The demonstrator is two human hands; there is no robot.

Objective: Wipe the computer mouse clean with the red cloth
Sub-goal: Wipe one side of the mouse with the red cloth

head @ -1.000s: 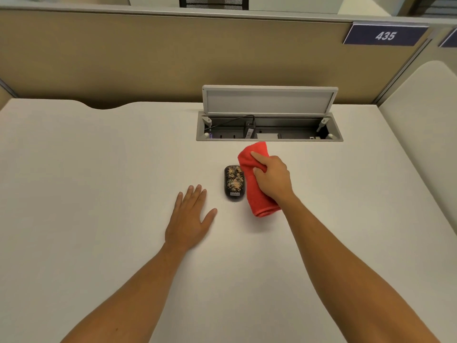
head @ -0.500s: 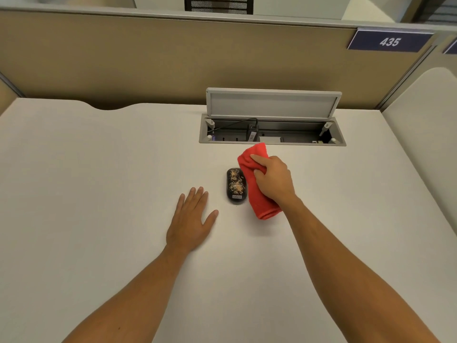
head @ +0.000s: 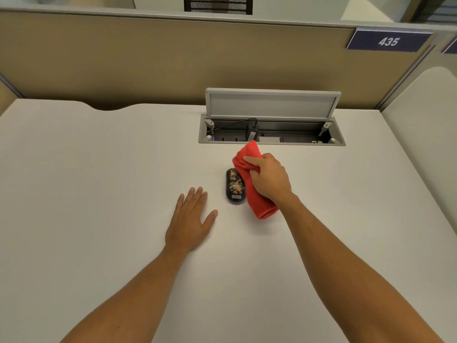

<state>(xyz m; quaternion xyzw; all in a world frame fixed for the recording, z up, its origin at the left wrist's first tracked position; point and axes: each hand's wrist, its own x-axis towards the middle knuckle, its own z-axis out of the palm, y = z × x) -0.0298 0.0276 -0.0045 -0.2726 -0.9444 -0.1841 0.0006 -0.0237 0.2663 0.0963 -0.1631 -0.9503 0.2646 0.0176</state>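
Observation:
A black computer mouse [head: 235,185] lies on the white desk [head: 99,169], its top speckled with tan crumbs and a small label at its near end. The folded red cloth [head: 254,194] lies just right of it, touching its right side. My right hand [head: 269,180] grips the cloth from above, fingers curled into the fabric, and covers its middle. My left hand [head: 191,222] rests flat on the desk, fingers straight, a short way left of and nearer than the mouse, apart from it.
Behind the cloth an open cable hatch [head: 272,137] is sunk into the desk, its grey lid [head: 272,103] standing upright, with a plug and cable inside. A tan partition [head: 173,58] bearing a "435" sign [head: 388,41] closes the back. Another desk [head: 425,120] adjoins on the right.
My right hand has tightened on the cloth, bunching its far end slightly against the mouse. My left hand and the mouse stay where they were; the camera tilted a little.

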